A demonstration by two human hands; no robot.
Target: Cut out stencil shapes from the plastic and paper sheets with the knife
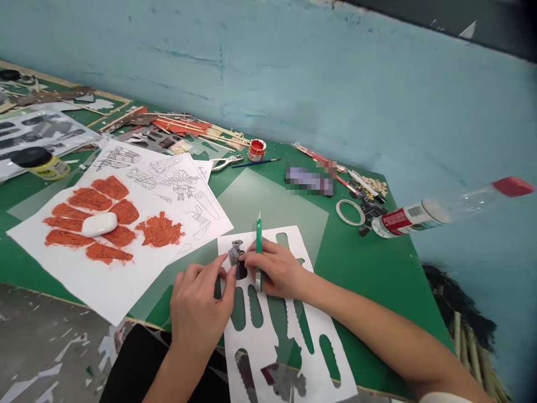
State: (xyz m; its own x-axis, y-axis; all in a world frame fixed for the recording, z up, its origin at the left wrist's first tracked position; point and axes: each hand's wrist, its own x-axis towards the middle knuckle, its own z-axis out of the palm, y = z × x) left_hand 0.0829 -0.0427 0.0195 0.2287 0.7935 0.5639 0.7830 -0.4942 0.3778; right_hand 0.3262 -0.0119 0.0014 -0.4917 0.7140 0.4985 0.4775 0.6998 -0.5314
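My right hand (274,270) is closed round a green craft knife (259,235), its tip pointing away from me. My left hand (200,305) pinches a small dark printed cut-out (236,256) between thumb and forefinger. Both hands rest on a white sheet (293,336) with several long shapes cut out of it, lying on a clear plastic film over the green cutting mat (369,268).
A large white sheet (71,268) with orange painted pieces and a white oval object (99,224) lies to the left. A glue jar (41,162), red paint pot (256,150), pliers (224,163), tape ring (349,212) and a tipped bottle (419,217) lie around. Wooden sticks (197,131) line the wall.
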